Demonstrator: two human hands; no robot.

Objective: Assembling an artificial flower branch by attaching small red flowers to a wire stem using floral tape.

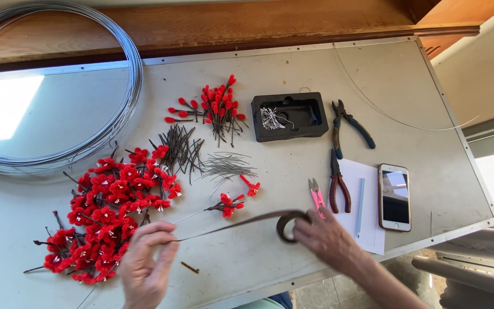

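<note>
1. Left hand (144,266) at the near table edge, fingertips pinched shut on the free end of a brown floral tape strip (230,224), which runs taut to the right.
2. Right hand (330,237) fingers closed around the small brown tape roll (289,223), held just above the grey metal-edged tabletop (407,86).
3. Thin wire stem with red flower sprig (230,205) lies just behind the tape, its wire end reaching toward the left fingers; contact unclear.
4. Short brown stick piece (189,267) on the table between the hands.
5. Big pile of red fabric flowers on dark stems (110,209) left of and behind the left hand.
6. Pink snips (316,195), red-handled pliers (338,184), pale blue pen (361,206) and smartphone (394,197) just behind the right hand, some on white paper (367,229).
7. Further back: bare dark stems (181,147), fine wire bundle (227,166), red bud sprigs (218,106), black plastic tray with wire bits (289,116), dark-handled pliers (350,129).
8. Large coil of silver wire (127,86) far left.
</note>
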